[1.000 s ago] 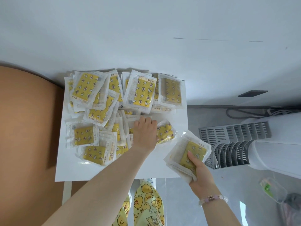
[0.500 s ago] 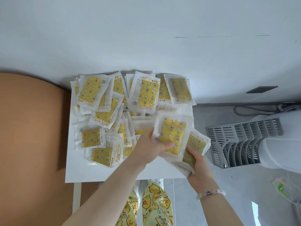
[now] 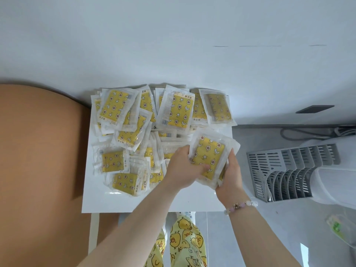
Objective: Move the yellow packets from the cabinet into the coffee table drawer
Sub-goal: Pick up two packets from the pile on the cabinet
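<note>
We hold a stack of yellow packets (image 3: 209,153), flat crinkly clear-plastic rectangles, long axis pointing away, pinched in our left hand (image 3: 183,170) and gripped by our right hand (image 3: 230,176), above the glossy white tabletop (image 3: 134,203).

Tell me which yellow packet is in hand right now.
The face-up packet atop the stack gripped by the left hand and right hand; the other packets lie loose on the cabinet top.

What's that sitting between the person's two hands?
A small stack of yellow packets, gripped by the left hand and the right hand, seen in the head view.
</note>
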The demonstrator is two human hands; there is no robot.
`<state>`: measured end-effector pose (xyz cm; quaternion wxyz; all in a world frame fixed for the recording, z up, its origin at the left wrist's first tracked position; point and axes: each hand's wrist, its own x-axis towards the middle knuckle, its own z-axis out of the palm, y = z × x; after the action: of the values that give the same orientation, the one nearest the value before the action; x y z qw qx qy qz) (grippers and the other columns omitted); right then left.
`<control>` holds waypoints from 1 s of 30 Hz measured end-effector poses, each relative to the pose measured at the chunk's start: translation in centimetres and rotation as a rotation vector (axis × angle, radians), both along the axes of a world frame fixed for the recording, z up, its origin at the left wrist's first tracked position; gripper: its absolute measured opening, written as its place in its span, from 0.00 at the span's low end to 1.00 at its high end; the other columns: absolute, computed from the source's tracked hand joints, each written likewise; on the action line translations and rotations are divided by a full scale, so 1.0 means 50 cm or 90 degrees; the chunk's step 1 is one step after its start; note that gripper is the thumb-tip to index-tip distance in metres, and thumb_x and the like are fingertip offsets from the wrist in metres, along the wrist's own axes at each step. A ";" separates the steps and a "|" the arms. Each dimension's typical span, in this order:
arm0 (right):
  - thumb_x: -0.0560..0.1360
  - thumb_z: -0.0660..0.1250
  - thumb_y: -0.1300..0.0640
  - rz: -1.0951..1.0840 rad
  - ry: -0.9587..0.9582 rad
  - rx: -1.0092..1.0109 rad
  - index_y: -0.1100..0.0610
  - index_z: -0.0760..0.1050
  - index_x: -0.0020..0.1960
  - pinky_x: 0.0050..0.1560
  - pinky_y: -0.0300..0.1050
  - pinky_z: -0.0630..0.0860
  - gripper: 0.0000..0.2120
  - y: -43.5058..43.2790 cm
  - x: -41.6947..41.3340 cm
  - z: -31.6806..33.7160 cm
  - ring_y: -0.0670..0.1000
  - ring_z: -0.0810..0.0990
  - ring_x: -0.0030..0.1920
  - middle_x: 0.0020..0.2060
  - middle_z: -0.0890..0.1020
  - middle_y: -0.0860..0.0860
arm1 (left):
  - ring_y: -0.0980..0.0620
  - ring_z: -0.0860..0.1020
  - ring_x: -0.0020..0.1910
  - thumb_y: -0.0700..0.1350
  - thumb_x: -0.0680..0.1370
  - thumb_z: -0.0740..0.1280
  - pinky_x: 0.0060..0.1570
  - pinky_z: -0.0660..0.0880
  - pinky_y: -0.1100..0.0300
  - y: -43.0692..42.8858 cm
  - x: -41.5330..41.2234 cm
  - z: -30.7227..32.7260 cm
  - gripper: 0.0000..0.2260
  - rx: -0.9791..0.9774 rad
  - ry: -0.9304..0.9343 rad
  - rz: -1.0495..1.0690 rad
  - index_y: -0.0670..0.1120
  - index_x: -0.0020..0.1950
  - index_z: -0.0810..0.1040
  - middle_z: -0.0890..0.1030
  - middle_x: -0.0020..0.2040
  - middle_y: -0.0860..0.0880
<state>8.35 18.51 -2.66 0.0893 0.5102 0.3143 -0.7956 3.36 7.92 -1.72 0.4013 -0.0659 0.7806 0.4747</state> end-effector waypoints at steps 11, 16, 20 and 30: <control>0.80 0.58 0.48 0.006 0.077 -0.015 0.51 0.79 0.52 0.38 0.43 0.80 0.13 0.012 -0.079 0.020 0.48 0.85 0.40 0.42 0.86 0.49 | 0.49 0.79 0.55 0.44 0.64 0.79 0.54 0.76 0.54 -0.010 -0.101 0.043 0.32 0.083 -0.090 0.098 0.46 0.63 0.68 0.79 0.56 0.49; 0.78 0.63 0.54 -0.052 0.141 -0.117 0.55 0.79 0.52 0.39 0.53 0.83 0.08 0.006 -0.092 0.034 0.52 0.85 0.46 0.47 0.84 0.53 | 0.47 0.81 0.54 0.39 0.71 0.73 0.60 0.74 0.48 -0.045 -0.116 0.072 0.16 0.246 -0.138 0.198 0.44 0.58 0.79 0.84 0.53 0.47; 0.74 0.68 0.60 0.012 0.137 -0.057 0.58 0.84 0.45 0.56 0.58 0.78 0.06 -0.015 -0.098 0.049 0.56 0.83 0.51 0.50 0.84 0.56 | 0.50 0.83 0.49 0.40 0.71 0.71 0.52 0.78 0.55 -0.072 -0.112 0.110 0.12 0.319 -0.153 0.267 0.45 0.55 0.80 0.84 0.49 0.48; 0.73 0.70 0.58 0.069 0.118 0.146 0.56 0.79 0.44 0.57 0.55 0.77 0.01 0.009 -0.112 0.328 0.55 0.82 0.48 0.47 0.83 0.54 | 0.49 0.83 0.46 0.40 0.76 0.69 0.49 0.79 0.54 -0.148 -0.128 0.375 0.05 0.321 -0.121 0.269 0.46 0.51 0.79 0.84 0.48 0.48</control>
<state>2.73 18.97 13.75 0.0436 0.4239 0.4372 -0.7920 -3.06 0.52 17.04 0.3685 -0.1688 0.5667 0.7173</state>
